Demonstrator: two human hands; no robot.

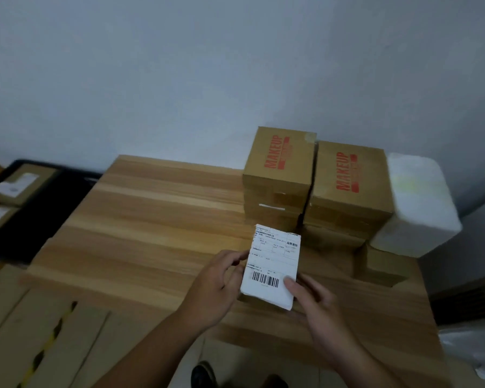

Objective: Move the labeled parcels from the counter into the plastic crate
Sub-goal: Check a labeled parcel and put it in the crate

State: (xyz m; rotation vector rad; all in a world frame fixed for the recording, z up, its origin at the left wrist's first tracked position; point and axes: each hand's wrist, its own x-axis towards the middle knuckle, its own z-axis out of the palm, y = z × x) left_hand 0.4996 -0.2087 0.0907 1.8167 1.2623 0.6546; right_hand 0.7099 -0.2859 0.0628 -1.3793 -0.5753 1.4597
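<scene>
The parcel is held by both hands: the left hand pinches its left edge and the right hand grips its near corner (thumb on the label). The crate is well left of the parcel. With such a light hold, it might slip on the way.

Left hand, right hand pinch parcel sides, forearms converging

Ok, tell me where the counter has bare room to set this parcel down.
The counter is bare wood across its left and middle, from the black crate to the stacked boxes, wall to near edge. Its right end is crowded: those stacks, a foam box, a low box in front.
</scene>
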